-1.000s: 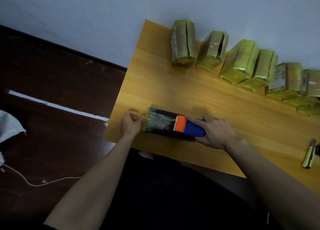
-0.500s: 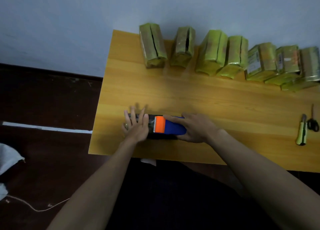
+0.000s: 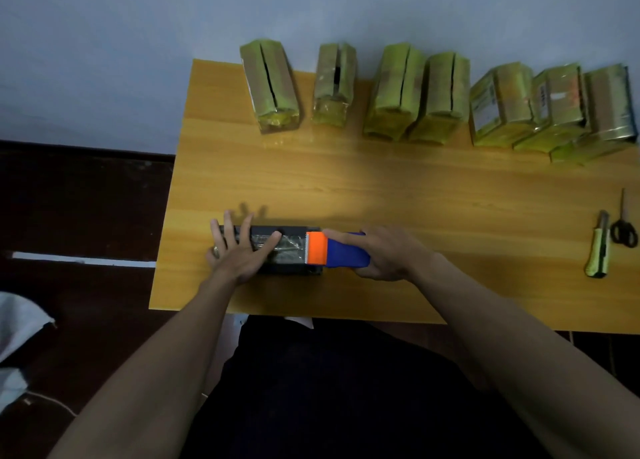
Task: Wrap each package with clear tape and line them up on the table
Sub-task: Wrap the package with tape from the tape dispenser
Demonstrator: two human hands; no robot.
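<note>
- Left hand (image 3: pixel 239 247) lies flat, fingers spread, pressing the left end of a dark package (image 3: pixel 277 249) near the table's (image 3: pixel 381 188) 7 o'clock edge.
- Right hand (image 3: pixel 384 254) grips the blue-and-orange tape dispenser (image 3: pixel 332 254), curled round its handle, at the package's right end.
- Seven wrapped yellow-green packages (image 3: pixel 394 95) line the 12 o'clock edge.
- Utility knife (image 3: pixel 599 250) and scissors (image 3: pixel 623 230) lie side by side at 3 o'clock.
</note>
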